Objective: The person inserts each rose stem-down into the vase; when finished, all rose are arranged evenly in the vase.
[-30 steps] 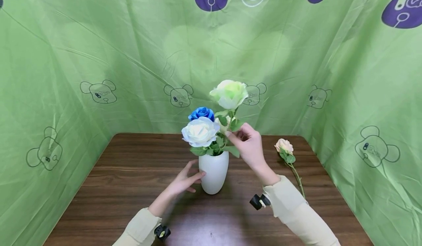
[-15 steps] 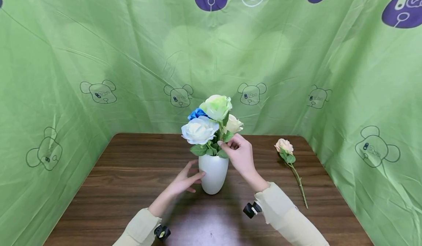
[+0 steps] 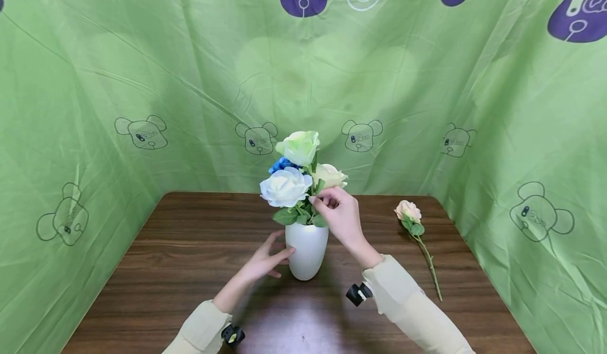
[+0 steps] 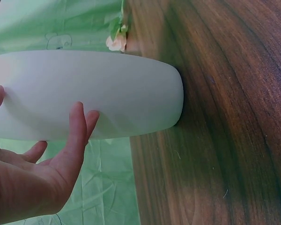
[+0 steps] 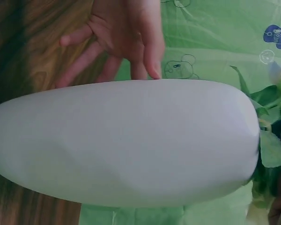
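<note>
A white vase [image 3: 306, 251] stands upright on the table, holding a blue rose [image 3: 283, 165], a pale blue-white rose [image 3: 286, 187] and a cream rose [image 3: 329, 176]. My left hand [image 3: 264, 258] touches the vase's left side with fingers spread; the left wrist view shows its fingertips on the smooth wall. Above the rim, my right hand [image 3: 342, 213] pinches the stem of a green-white rose [image 3: 300, 147], whose head is the highest of the bunch. Leaves and the other flowers hide the stem's lower part.
On the table's right side lies a pale pink rose [image 3: 408, 212], its stem pointing toward me. Green printed cloth [image 3: 199, 69] hangs behind and along both sides of the brown wooden table [image 3: 189, 254].
The right hand has moved left and a little down with the green-white rose, bringing it from the right to over the vase. The left hand stays on the vase.
</note>
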### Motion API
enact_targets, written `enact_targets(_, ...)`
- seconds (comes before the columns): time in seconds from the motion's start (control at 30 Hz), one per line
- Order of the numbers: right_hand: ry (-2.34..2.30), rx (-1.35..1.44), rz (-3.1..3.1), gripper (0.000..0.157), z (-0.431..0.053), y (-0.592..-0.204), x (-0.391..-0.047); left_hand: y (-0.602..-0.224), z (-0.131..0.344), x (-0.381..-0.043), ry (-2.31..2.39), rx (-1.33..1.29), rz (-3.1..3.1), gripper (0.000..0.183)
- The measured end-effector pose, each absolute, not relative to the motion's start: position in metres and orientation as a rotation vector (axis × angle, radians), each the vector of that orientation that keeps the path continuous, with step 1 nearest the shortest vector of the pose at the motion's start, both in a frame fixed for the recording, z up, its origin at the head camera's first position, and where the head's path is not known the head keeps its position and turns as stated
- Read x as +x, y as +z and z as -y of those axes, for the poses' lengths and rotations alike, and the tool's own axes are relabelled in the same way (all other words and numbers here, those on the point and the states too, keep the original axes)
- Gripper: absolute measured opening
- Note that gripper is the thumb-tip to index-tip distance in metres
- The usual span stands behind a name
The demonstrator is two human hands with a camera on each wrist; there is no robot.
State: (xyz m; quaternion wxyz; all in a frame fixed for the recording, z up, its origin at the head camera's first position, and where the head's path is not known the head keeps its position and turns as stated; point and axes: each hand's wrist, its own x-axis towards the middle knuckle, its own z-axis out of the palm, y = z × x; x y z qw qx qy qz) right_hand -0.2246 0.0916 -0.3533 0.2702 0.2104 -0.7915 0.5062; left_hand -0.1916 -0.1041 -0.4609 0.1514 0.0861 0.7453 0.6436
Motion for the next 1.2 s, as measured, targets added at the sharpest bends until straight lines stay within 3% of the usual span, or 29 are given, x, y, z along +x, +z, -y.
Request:
enact_targets(0.1, 1.372, 0.611, 2.073, 0.007, -0.089, -0.356, -0.227, -0.461, 0.104, -0.192, 1.845, 0.251, -2.136, 0.064)
enact_targets(0.37, 1.179, 0.638, 2.212, 0.015, -0.095, -0.365, -0.229, -0.46, 0.103, -0.193, 1.839, 0.256, -2.112, 0.066)
enact_targets(0.83, 1.197, 0.678, 2.508, 0.007, -0.105, -0.364, -0.225, -0.458, 0.104, -0.193, 1.843, 0.259, -2.104, 0.067)
enact_targets(1.03, 1.254, 0.709, 2.64, 0.017, -0.111, -0.359, -0.227, -0.459, 0.104, -0.194, 1.842, 0.255, -2.113, 0.067)
enact_targets(1.2, 1.335, 0.76, 2.619, 0.015, -0.114, -0.361, -0.227, -0.46, 0.105, -0.193, 1.835, 0.238, -2.114, 0.067)
